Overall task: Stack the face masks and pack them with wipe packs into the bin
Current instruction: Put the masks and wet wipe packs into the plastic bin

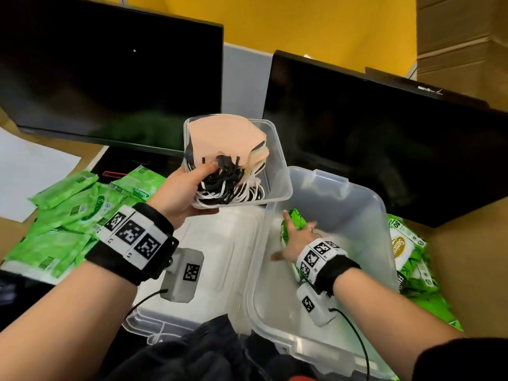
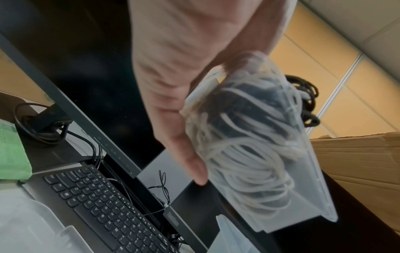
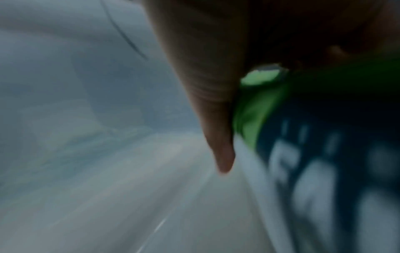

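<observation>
My left hand (image 1: 189,188) grips the near end of a small clear container (image 1: 277,158), thumb over its rim, and holds it in the air above the big clear bin (image 1: 365,215). Inside it lies a stack of face masks (image 1: 225,136), peach on top, with black and white ear loops bunched at my thumb. From the left wrist view the container (image 2: 307,179) and loops show through its wall. My right hand (image 1: 298,237) is down inside the bin and holds a green wipe pack (image 1: 292,221), which stands on edge near the right wall. The right wrist view is blurred, showing the thumb (image 3: 216,119) on the pack (image 3: 259,102).
Several green wipe packs (image 1: 68,215) lie spread on the desk to the left, more (image 1: 409,257) to the right of the bin. The bin's clear lid (image 1: 209,270) lies left of it. Two dark monitors (image 1: 110,72) stand behind, a laptop keyboard (image 2: 103,205) beneath the left one.
</observation>
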